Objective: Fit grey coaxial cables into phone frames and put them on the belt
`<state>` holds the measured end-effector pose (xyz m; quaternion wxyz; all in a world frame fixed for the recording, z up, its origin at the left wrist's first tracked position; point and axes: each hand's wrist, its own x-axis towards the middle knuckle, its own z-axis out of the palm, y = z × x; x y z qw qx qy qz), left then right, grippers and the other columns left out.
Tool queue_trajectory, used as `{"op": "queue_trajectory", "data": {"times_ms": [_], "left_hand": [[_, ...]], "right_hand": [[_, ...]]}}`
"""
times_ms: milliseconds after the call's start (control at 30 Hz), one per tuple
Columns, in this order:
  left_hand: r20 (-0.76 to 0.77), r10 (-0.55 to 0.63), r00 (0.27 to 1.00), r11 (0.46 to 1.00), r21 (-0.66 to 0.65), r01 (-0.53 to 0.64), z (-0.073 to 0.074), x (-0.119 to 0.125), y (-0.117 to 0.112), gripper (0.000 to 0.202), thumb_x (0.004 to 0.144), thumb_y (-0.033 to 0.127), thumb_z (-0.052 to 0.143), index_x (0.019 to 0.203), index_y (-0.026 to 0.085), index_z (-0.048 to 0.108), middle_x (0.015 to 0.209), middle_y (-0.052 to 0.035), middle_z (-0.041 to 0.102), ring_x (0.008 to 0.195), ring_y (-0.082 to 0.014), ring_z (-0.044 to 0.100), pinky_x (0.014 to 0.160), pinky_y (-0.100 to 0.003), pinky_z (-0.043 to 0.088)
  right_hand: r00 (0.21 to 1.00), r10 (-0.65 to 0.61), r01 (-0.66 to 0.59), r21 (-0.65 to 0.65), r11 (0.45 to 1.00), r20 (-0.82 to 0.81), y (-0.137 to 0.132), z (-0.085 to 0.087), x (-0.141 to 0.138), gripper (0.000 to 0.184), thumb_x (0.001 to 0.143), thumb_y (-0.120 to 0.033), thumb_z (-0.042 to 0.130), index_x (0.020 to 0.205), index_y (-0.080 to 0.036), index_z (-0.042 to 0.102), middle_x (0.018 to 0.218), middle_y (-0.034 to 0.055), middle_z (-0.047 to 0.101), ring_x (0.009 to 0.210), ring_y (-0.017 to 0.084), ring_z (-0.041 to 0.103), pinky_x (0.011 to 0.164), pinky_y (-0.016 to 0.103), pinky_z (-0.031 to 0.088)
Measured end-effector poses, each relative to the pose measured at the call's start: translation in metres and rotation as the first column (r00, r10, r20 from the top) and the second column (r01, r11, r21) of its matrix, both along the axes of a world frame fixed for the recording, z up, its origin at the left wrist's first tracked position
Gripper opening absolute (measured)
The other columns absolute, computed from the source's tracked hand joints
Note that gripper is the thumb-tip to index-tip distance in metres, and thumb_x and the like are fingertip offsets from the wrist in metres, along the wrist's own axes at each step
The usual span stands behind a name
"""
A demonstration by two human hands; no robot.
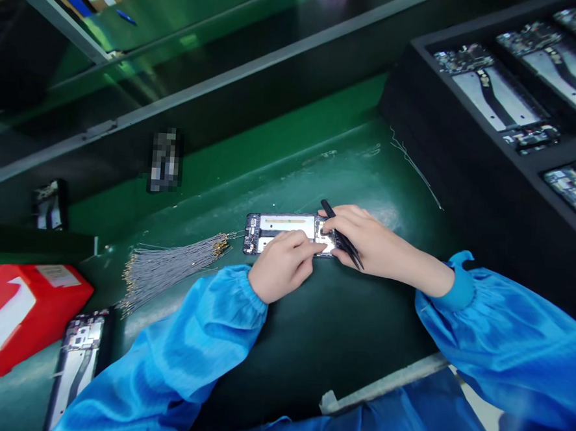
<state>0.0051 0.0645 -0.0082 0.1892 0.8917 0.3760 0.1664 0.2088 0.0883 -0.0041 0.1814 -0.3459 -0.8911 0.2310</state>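
An opened phone frame (277,230) lies flat on the green bench (320,172), its inner boards showing. My left hand (285,264) rests on its near edge with fingers curled and the fingertips pressing down near the right end. My right hand (364,240) sits over the frame's right end, pinching black tweezers (343,235) that slant from upper left to lower right across the fingers. Both arms wear blue sleeves.
A bundle of thin grey cables with gold ends (167,270) lies left of the phone. A red box (13,312) and another phone frame (77,359) sit at the lower left. A black tray (467,161) with several phone frames stands at the right.
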Motion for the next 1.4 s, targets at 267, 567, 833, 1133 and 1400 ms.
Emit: {"op": "queue_trajectory", "data": {"times_ms": [267, 567, 833, 1133, 1400], "left_hand": [[0.075, -0.091, 0.993, 0.995, 0.035, 0.089, -0.003, -0.003, -0.009, 0.031, 0.080, 0.009, 0.038, 0.099, 0.016, 0.061, 0.070, -0.0021, 0.053, 0.068, -0.0139, 0.046, 0.066, -0.030, 0.034], [-0.065, -0.116, 0.991, 0.979, 0.161, 0.125, -0.002, -0.003, -0.009, 0.030, 0.081, 0.011, 0.040, 0.103, 0.015, 0.060, 0.072, -0.0041, 0.052, 0.069, -0.0158, 0.044, 0.064, -0.030, 0.035], [-0.183, -0.091, 0.979, 0.920, 0.360, 0.153, 0.002, 0.003, -0.011, 0.026, 0.087, 0.018, 0.038, 0.101, 0.016, 0.060, 0.068, -0.0033, 0.050, 0.064, -0.0156, 0.041, 0.060, -0.029, 0.035], [0.033, -0.217, 0.976, 0.970, 0.124, 0.211, -0.003, -0.025, 0.016, 0.028, 0.087, 0.015, 0.038, 0.101, 0.019, 0.062, 0.075, -0.0025, 0.051, 0.071, -0.0132, 0.045, 0.067, -0.025, 0.040], [0.031, -0.240, 0.970, 0.959, 0.164, 0.232, -0.007, -0.026, 0.017, 0.029, 0.087, 0.017, 0.038, 0.100, 0.020, 0.064, 0.072, -0.0023, 0.047, 0.067, -0.0128, 0.042, 0.064, -0.025, 0.039]], "right_hand": [[0.999, 0.030, -0.030, -0.039, 0.999, 0.016, 0.005, 0.000, 0.003, 0.029, 0.075, -0.015, 0.054, 0.103, -0.019, 0.047, 0.113, 0.0114, 0.051, 0.108, 0.026, 0.042, 0.085, 0.040, 0.039], [0.985, 0.031, -0.035, 0.021, 0.999, 0.170, 0.007, 0.005, -0.005, 0.030, 0.070, -0.014, 0.051, 0.099, -0.017, 0.047, 0.106, 0.0122, 0.049, 0.099, 0.027, 0.042, 0.076, 0.039, 0.039], [0.983, 0.026, -0.028, 0.012, 1.000, 0.181, 0.007, 0.006, -0.006, 0.030, 0.069, -0.014, 0.049, 0.099, -0.018, 0.046, 0.105, 0.0119, 0.048, 0.098, 0.028, 0.040, 0.075, 0.039, 0.038], [0.991, 0.033, -0.026, -0.052, 0.998, 0.132, 0.010, 0.005, -0.001, 0.028, 0.074, -0.021, 0.054, 0.099, -0.019, 0.045, 0.109, 0.0109, 0.048, 0.100, 0.026, 0.041, 0.079, 0.037, 0.038], [0.985, 0.010, 0.005, -0.083, 0.997, 0.170, 0.013, 0.008, -0.007, 0.030, 0.071, -0.024, 0.057, 0.097, -0.020, 0.044, 0.105, 0.0094, 0.047, 0.096, 0.025, 0.039, 0.076, 0.037, 0.036]]}}
